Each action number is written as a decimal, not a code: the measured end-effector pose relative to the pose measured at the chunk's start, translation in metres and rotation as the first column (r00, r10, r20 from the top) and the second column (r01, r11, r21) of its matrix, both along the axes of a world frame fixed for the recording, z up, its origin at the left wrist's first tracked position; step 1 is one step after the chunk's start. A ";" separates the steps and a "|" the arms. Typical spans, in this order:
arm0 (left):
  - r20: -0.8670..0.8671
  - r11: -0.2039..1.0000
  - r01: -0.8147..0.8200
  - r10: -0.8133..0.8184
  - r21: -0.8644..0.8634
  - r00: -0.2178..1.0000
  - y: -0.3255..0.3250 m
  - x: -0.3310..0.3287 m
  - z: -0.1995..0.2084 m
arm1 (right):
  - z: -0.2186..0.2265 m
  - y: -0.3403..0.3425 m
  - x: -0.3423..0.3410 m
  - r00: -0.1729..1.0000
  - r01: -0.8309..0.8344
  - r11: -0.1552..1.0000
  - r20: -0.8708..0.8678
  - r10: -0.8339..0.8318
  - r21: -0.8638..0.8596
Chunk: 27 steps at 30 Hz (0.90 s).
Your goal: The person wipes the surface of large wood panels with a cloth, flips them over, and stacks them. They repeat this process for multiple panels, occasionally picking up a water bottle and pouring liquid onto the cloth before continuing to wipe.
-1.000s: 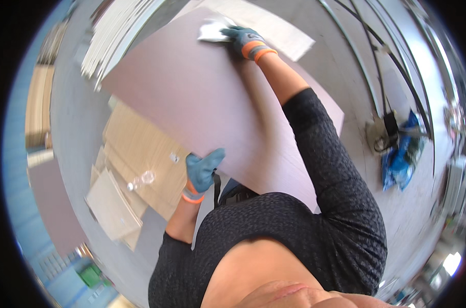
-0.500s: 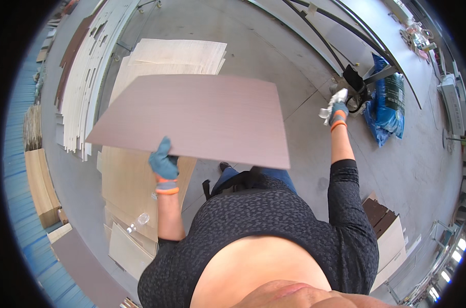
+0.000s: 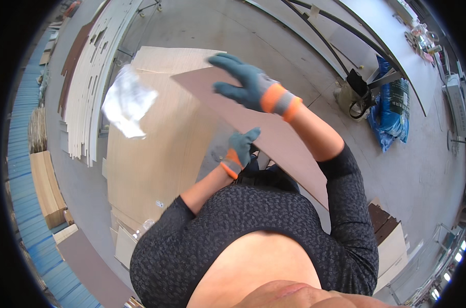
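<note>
A mauve-brown panel (image 3: 279, 136) slants in front of my body, its near edge running down to the right. My left hand (image 3: 240, 149), in a blue-grey glove with orange cuff, is closed on that near edge. Above the panel's far part is my right hand (image 3: 243, 84), gloved alike, its fingers stretched and apart with nothing in them. Whether it touches the panel I cannot tell. A white crumpled cloth (image 3: 128, 102), smeared by motion, appears to the left, over the stack of pale wood boards (image 3: 156, 138).
Long pale strips (image 3: 89, 87) lie on a rack at the far left. A blue bag (image 3: 394, 110) and a beige bag (image 3: 353, 97) stand at the right beside a white-topped table (image 3: 397, 56). A clear plastic bottle (image 3: 147, 225) rests near the stack's front.
The cloth has left my right hand and is now at the left. My right hand has swung in over the panel. My left hand has turned the panel and shifted it rightward.
</note>
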<state>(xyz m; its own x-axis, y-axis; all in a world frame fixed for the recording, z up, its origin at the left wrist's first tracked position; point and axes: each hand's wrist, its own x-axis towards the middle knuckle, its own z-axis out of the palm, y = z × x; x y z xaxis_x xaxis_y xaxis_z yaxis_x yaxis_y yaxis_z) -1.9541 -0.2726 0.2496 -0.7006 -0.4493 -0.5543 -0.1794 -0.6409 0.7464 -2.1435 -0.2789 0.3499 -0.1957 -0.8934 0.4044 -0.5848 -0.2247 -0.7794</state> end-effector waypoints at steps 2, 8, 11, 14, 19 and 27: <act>0.075 0.997 0.056 -0.060 0.059 0.995 0.016 -0.042 -0.002 | -0.004 0.060 -0.037 0.987 0.145 0.983 -0.080 -0.137 0.113; 0.022 0.922 0.342 -0.351 0.184 0.936 0.092 -0.135 -0.037 | -0.041 0.322 -0.030 0.728 0.678 0.599 -0.502 -0.467 0.427; 0.028 0.918 0.392 -0.394 0.060 0.919 0.149 -0.195 -0.061 | -0.052 0.418 -0.004 0.674 0.722 0.400 -0.442 -0.592 0.565; 0.040 0.866 0.498 -0.496 -0.041 0.867 0.251 -0.231 -0.053 | -0.084 0.504 0.018 0.457 0.736 0.128 -0.349 -0.818 0.664; 0.050 0.686 0.704 -0.708 -0.184 0.704 0.454 -0.270 -0.013 | -0.121 0.666 0.055 0.082 0.886 -0.154 -0.474 -0.877 0.438; -0.074 0.335 0.861 -0.940 -0.382 0.333 0.700 -0.312 0.056 | -0.108 0.816 0.078 -0.356 0.792 -0.542 -0.507 -0.785 0.282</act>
